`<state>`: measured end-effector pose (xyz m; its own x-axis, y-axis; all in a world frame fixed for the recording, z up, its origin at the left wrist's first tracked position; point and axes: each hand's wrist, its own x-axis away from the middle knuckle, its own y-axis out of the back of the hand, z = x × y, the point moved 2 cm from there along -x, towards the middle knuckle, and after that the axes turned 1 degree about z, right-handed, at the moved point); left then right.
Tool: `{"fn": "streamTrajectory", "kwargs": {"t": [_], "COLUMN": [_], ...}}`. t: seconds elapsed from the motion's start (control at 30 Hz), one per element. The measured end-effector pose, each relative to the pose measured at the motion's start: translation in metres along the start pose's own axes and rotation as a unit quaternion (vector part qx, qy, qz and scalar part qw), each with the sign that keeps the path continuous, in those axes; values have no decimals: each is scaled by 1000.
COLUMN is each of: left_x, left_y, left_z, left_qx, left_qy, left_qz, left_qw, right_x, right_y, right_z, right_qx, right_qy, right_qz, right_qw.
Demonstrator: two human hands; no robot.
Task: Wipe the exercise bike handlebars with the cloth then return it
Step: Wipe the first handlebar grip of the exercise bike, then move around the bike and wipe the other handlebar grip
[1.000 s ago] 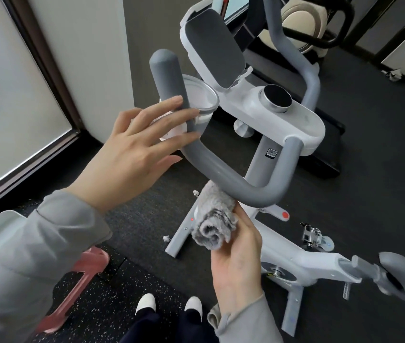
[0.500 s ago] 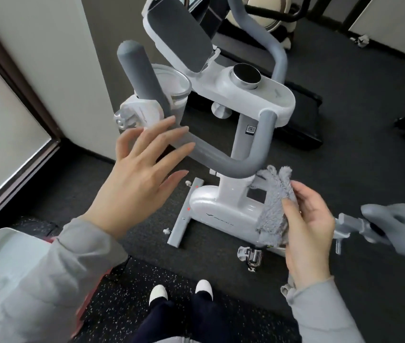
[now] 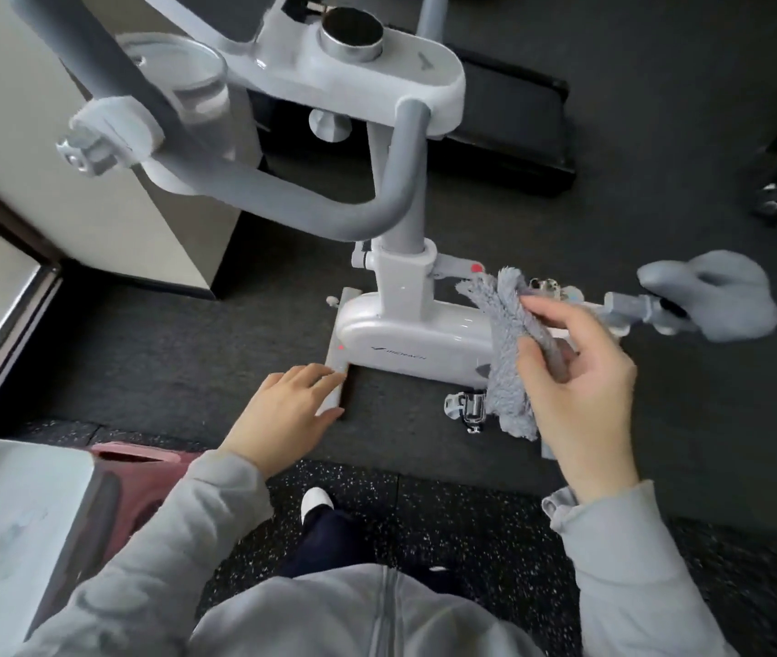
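Note:
The grey curved handlebar of the white exercise bike loops across the upper middle of the view. A fluffy grey cloth hangs in my right hand, held well right of and below the handlebar, in front of the bike's body. My left hand hovers low at the centre with fingers loosely spread and nothing in it, away from the handlebar.
The grey saddle sticks out at the right. A white console with a round knob and a cup holder sit above the handlebar. A white box and a pink stool stand at lower left; a wall corner is left.
My left hand has dropped away from the handlebar toward my body. My right hand has carried the cloth from under the handlebar out to the right, and the cloth has unrolled. The view tilted down.

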<state>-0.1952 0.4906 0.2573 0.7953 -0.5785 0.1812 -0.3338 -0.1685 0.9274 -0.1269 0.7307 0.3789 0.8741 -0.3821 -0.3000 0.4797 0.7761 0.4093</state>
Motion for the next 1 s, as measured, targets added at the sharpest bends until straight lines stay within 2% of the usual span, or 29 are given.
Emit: {"fn": "streamTrajectory", "kwargs": {"t": [0.2,0.37,0.67,0.83,1.0], "left_x": [-6,4,-16,-48,-91], "left_y": [-75,-129,-198,-210,-219], "left_z": [-33,-84,-213,-267,-305], "left_qx": [-21,-5,0,-36,-64], "left_qy": [71,126,129,81,66], "left_qz": [184,276,323,318,324], "left_qw": [980,953,938,944,942], "right_x": [42,91,194,235,238], "right_y": [79,160,301,349,383], "right_z": [-29,-53,-98,-120,-144], "right_qx": [44,62,87,89,140], "right_qy": [-3,-45,-145,-217,-255], "right_qz": [-31,-61,-165,-239,-269], "right_qw": [999,995,972,942,918]}}
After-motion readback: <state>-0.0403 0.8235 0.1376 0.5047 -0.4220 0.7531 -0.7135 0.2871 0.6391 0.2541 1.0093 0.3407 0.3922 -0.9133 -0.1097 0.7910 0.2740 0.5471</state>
